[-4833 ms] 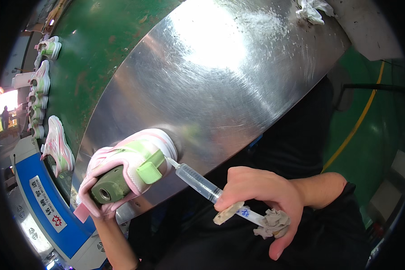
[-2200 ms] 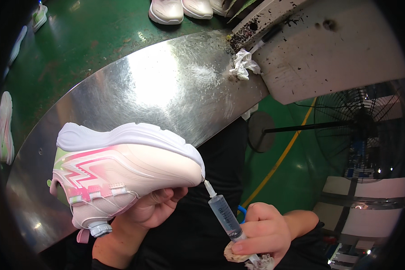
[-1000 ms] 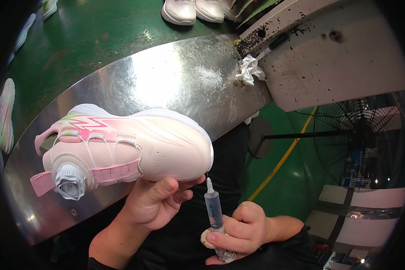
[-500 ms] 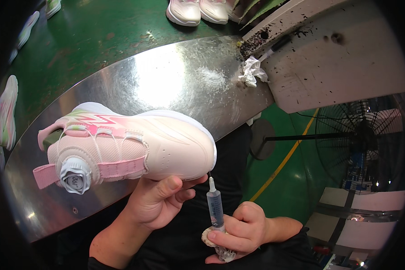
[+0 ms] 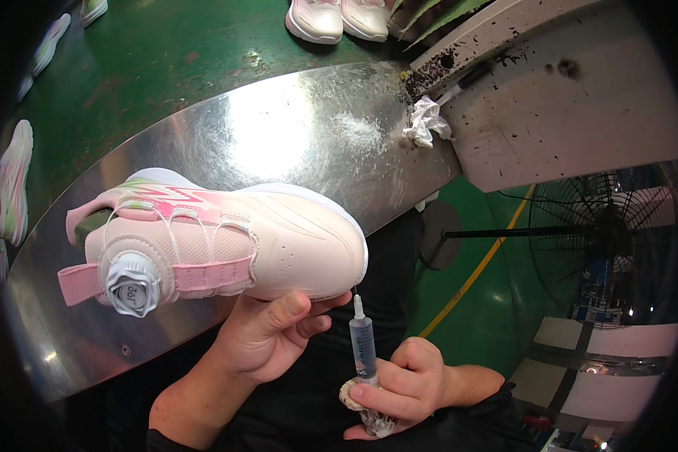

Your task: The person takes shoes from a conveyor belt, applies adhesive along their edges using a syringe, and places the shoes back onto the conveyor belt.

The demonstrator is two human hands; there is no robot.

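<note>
A pale pink and cream sneaker (image 5: 301,248) is tilted over the metal table's near edge, with a white sole, a white dial on its tongue and a pink pull tab. My left hand (image 5: 275,339) grips it from below near the toe, thumb along the upper; some fingers are hidden behind the shoe. In my right hand (image 5: 410,388) is a clear syringe (image 5: 362,345) of bluish-grey liquid, its barrel between my fingers. Whitish crumpled material (image 5: 377,422) surrounds its lower end. The thin needle points up to the sole edge at the toe; whether it touches is unclear.
The shiny metal table (image 5: 181,151) curves across the view. Crumpled white tissue (image 5: 428,122) lies beside a stained pale panel (image 5: 572,120) at the far right. More sneakers (image 5: 316,21) stand on a green surface (image 5: 151,68) beyond. A black fan (image 5: 610,226) stands at right.
The sneaker has shifted slightly right and turned a little, its dial now slightly higher in view. The syringe has moved very slightly right; both hands keep their grips.
</note>
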